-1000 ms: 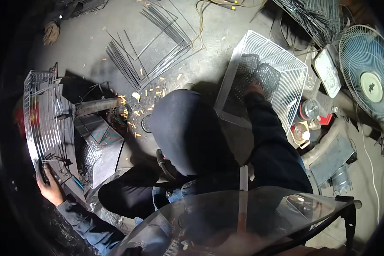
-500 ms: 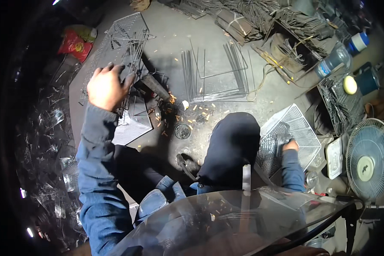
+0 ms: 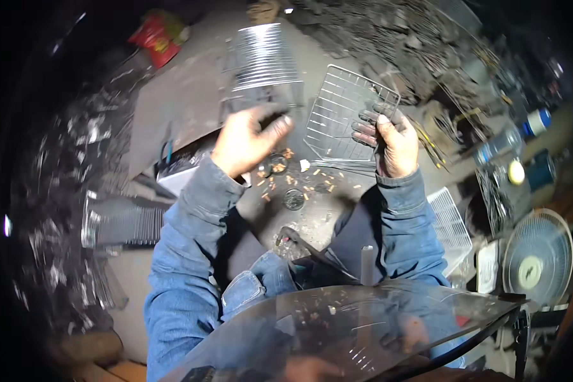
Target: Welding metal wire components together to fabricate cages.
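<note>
A rectangular wire rack (image 3: 340, 105) with rounded corners hangs tilted in front of me. My right hand (image 3: 391, 140) grips its right side, with the fingers behind the wires and the thumb in front. My left hand (image 3: 248, 140) is raised left of the rack, its thumb apart from slightly blurred fingers and nothing visible in it. Beyond that hand stands a shiny wire rack (image 3: 266, 57) of close parallel bars. Straight rods (image 3: 344, 167) lie on the floor under the held rack.
Orange-brown stubs (image 3: 280, 167) litter the floor around a small round dish (image 3: 293, 199). A white mesh basket (image 3: 451, 226) is beside my right forearm, near a fan (image 3: 538, 258). More wire racks (image 3: 124, 221) sit at left. A clear visor (image 3: 363, 318) crosses the lower view.
My right hand has come up from the white basket and now holds a wire rack. My left hand has left the dark wire frame and moved right. The view has shifted.
</note>
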`<state>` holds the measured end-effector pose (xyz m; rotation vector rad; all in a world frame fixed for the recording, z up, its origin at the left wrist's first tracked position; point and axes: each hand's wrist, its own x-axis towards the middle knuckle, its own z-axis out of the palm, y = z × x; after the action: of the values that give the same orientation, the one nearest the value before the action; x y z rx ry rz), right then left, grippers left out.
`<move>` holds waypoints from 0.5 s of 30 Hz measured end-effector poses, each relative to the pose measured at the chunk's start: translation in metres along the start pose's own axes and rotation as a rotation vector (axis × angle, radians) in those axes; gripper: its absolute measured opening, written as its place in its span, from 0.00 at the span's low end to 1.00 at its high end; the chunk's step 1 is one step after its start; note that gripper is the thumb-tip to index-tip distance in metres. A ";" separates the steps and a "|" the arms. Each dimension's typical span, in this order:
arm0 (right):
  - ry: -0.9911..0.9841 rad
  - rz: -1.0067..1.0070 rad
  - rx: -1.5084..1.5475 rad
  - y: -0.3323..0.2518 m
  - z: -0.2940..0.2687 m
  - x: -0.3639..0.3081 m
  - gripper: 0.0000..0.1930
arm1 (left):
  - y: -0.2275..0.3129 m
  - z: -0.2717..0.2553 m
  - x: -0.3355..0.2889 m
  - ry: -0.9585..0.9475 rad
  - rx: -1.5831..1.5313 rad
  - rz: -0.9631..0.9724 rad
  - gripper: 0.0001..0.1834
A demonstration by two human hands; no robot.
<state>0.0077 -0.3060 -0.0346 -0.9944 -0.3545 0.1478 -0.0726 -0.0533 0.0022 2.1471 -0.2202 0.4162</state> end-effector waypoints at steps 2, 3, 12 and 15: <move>-0.029 0.043 0.030 0.016 0.023 0.004 0.20 | -0.015 -0.008 -0.027 -0.072 -0.240 -0.158 0.27; -0.057 0.047 0.057 0.027 0.033 0.004 0.19 | -0.020 -0.009 -0.037 -0.062 -0.374 -0.172 0.29; -0.133 -0.134 -0.590 0.076 0.060 0.011 0.17 | -0.051 -0.069 -0.031 0.012 0.309 0.108 0.13; -0.129 -0.381 -0.987 0.063 0.073 0.017 0.06 | -0.034 -0.074 -0.007 0.046 0.559 0.261 0.10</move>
<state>-0.0006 -0.2093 -0.0472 -1.8653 -0.7611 -0.3507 -0.0842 0.0273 0.0132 2.6605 -0.3966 0.7464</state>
